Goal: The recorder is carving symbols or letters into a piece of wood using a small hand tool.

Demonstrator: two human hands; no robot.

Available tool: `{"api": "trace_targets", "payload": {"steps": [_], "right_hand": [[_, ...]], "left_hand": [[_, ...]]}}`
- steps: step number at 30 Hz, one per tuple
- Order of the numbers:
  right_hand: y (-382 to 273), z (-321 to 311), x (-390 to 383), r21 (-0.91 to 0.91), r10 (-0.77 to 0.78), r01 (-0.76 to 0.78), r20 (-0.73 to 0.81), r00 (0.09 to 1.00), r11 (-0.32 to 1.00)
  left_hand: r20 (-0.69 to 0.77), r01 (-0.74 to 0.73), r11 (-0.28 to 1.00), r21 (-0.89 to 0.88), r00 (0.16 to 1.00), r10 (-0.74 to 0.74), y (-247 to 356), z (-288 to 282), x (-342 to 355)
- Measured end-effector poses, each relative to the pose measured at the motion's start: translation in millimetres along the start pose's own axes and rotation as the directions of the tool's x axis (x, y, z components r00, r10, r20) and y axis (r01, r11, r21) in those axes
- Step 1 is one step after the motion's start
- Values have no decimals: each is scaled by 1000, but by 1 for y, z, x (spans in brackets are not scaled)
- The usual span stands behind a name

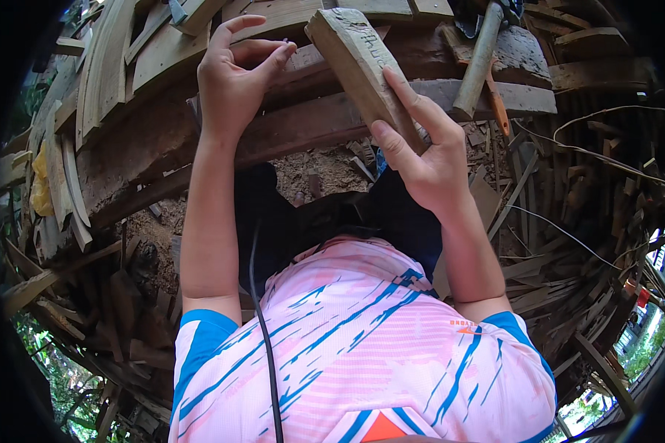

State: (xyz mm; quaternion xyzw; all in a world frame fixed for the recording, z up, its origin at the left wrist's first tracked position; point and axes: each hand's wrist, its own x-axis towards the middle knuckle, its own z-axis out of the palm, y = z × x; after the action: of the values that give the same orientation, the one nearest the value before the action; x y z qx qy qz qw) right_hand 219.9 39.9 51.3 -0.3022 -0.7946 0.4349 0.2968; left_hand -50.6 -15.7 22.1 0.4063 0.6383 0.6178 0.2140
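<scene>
My right hand (432,151) grips a squared wooden block (373,77) by its lower end, thumb on one side and fingers along the other. Dark handwriting marks the block's pale upper face, and it slants up toward the left. My left hand (233,81) is raised to the left of the block, thumb and forefinger pinched together. Something tiny and dark shows at those fingertips, too small to name. Beneath both hands runs a long, dark wooden beam (303,125).
Right of the block, a thick wooden handle (480,66) and an orange-handled tool (498,107) lie across the timber. Curved planks (103,81) are stacked at the left. Scrap wood (569,199) piles up on the right, with loose wires over it. A black cord (266,347) hangs down my shirt.
</scene>
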Motion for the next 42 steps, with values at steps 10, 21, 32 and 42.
{"api": "trace_targets", "payload": {"steps": [10,21,32,42], "right_hand": [[4,1,-3,-3,-38,38,-53,998,999],[-9,7,3,10,48,-48,-4,999,999],[-17,1,0,-57,-108,106,-28,994,993],[-35,7,8,-198,-229,227,16,973,954]], "left_hand": [[18,-56,960,273,998,53,4,6,-5],[0,-57,967,247,998,59,5,-5,-3],[25,-168,948,271,986,168,3,8,-11],[-18,-268,908,323,957,289,-6,12,-14]]}}
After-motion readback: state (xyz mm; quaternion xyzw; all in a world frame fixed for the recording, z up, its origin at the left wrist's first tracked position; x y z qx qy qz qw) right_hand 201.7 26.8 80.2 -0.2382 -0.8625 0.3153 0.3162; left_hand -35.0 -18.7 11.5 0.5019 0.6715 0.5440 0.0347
